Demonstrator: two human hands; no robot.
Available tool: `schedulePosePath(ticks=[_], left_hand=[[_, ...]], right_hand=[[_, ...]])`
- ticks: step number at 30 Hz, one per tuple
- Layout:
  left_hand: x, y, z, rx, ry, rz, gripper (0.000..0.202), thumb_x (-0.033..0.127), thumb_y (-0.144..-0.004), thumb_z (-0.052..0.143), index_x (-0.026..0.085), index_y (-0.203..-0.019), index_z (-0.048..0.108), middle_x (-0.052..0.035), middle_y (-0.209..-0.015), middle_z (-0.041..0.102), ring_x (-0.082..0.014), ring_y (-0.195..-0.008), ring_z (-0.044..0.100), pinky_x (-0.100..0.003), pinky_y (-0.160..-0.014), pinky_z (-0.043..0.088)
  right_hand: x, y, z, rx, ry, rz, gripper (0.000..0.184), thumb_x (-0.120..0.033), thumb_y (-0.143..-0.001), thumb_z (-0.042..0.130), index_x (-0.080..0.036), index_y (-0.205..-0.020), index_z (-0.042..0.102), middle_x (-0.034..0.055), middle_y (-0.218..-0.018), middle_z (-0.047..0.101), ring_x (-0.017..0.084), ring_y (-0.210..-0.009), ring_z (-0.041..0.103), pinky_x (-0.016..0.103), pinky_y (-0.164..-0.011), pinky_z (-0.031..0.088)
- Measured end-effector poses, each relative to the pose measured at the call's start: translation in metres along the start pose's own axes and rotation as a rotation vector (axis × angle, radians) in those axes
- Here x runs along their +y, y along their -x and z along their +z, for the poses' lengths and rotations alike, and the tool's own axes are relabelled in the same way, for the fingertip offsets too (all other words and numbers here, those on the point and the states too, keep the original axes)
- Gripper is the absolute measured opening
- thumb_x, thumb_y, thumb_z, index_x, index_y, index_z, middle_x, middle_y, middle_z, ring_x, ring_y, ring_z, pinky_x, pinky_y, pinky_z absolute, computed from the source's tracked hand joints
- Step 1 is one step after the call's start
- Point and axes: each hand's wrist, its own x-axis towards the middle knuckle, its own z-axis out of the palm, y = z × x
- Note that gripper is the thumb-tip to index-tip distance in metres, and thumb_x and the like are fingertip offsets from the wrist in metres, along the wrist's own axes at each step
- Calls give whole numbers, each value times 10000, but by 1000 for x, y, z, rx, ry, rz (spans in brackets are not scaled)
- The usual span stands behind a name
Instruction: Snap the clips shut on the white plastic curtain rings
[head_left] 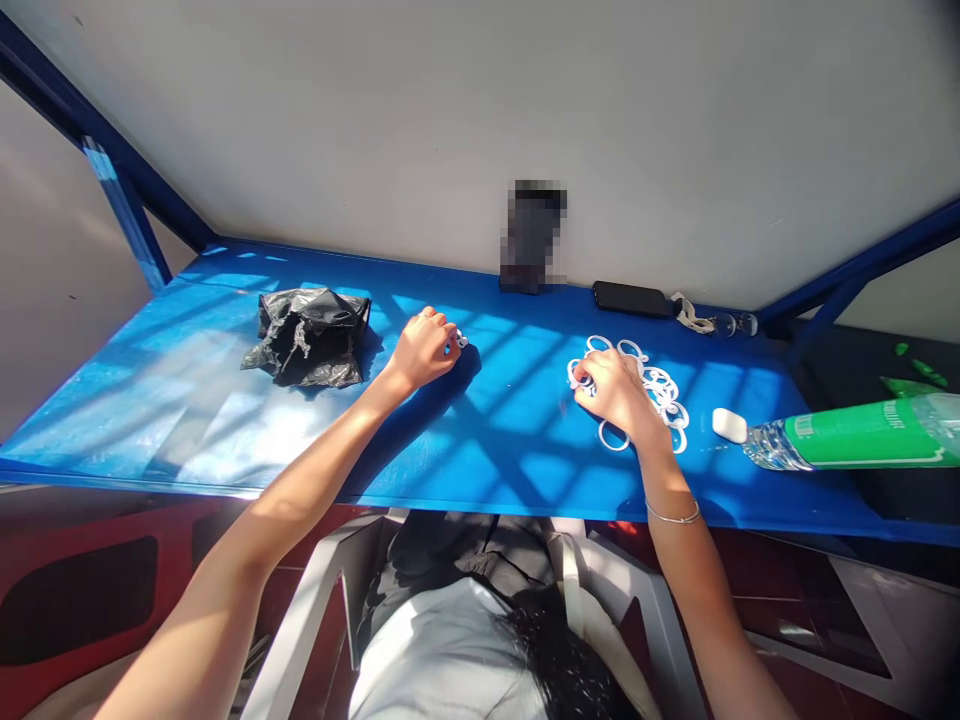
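White chair (300, 620) arms and a lap in pale cloth lie closest, under the near edge of the blue surface (510, 440). Both bare forearms reach up over that edge.

A pile of white rings (664, 392) lies on the surface, right of its middle. The right hand (616, 392), with a thin bracelet (673, 517) on its wrist, rests on the left side of that pile; its grip is closed, fingers curled down and pinching rings at the pile's left edge. One ring shows just beneath the heel of the hand.

The left hand (424, 350) lies well to the left of the pile, knuckles up, its grip curled shut on a small white piece (457, 341) that peeks out at the fingertips; its shape is too small to tell.

Further left of the pile, past the left hand, sits a crumpled black plastic bag (310, 336). Right of the pile, a clear bottle (847, 436) with a green label lies on its side, its white cap pointing at the rings. Behind the pile, against the wall, lie a flat black device (630, 298) and a small bunch of keys (701, 318).
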Motion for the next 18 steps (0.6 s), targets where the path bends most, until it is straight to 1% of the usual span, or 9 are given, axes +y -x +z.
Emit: schedulePosePath(ticks=[2, 4, 6, 8, 10, 11, 14, 16, 18], left_hand=[[0, 2, 0, 22, 72, 1, 218, 141, -737, 566, 200, -582, 424, -51, -609, 374, -229, -709, 417, -379, -697, 318], [2, 3, 0, 54, 129, 4, 245, 152, -723, 594, 200, -568, 410, -45, -618, 351, -229, -714, 410, -375, -712, 319], [8, 3, 0, 104, 184, -2, 243, 187, -753, 614, 200, -582, 441, -58, -662, 388, -241, -745, 430, -384, -750, 339], [19, 3, 0, 114, 259, -10, 165, 234, -803, 611, 195, -663, 532, -85, -751, 479, -256, -802, 467, -403, -820, 369], [34, 5, 0, 31, 339, 1, 105, 276, -862, 575, 188, -837, 627, -111, -911, 581, -267, -898, 515, -418, -903, 393], [42, 6, 2, -25, 391, 20, 154, 295, -891, 554, 185, -935, 652, -119, -1017, 610, -268, -964, 539, -418, -943, 402], [64, 14, 7, -159, 545, 117, 275, 313, -952, 509, 182, -1153, 645, -133, -1277, 595, -267, -1170, 552, -402, -1028, 417], [73, 19, 11, -212, 600, 177, 303, 300, -968, 499, 185, -1217, 627, -137, -1306, 598, -264, -1197, 562, -395, -1025, 439], [76, 22, 15, -212, 603, 198, 311, 294, -983, 483, 184, -1240, 619, -141, -1287, 616, -260, -1173, 583, -390, -1004, 458]], right_hand=[[2, -1, 4, 18, -13, -4, 110, -176, -813, 518, -197, -765, 615, 95, -912, 712, 303, -989, 581, 458, -869, 399], [3, -4, 8, 54, -49, -15, 116, -191, -831, 522, -201, -756, 610, 97, -887, 715, 307, -966, 584, 467, -860, 406], [1, -6, 10, 105, -109, -30, 123, -221, -862, 522, -207, -779, 612, 94, -877, 714, 305, -943, 587, 472, -858, 421], [-3, -9, 10, 145, -201, -58, 146, -255, -905, 509, -212, -820, 619, 93, -888, 711, 291, -917, 595, 466, -864, 444], [-11, -10, 10, 152, -303, -96, 174, -290, -941, 501, -213, -845, 625, 93, -899, 709, 274, -897, 602, 451, -866, 466], [-16, -10, 10, 141, -348, -114, 184, -305, -952, 505, -212, -851, 627, 93, -903, 708, 269, -895, 604, 443, -861, 475], [-30, -8, 8, 89, -460, -147, 184, -328, -964, 532, -210, -873, 639, 86, -903, 709, 263, -898, 600, 420, -831, 490], [-39, -7, 7, 47, -528, -162, 159, -325, -962, 553, -215, -892, 645, 76, -904, 709, 256, -888, 595, 408, -813, 496], [-45, -6, 7, 10, -575, -172, 138, -320, -960, 569, -221, -897, 643, 67, -900, 709, 251, -879, 591, 402, -811, 496]])
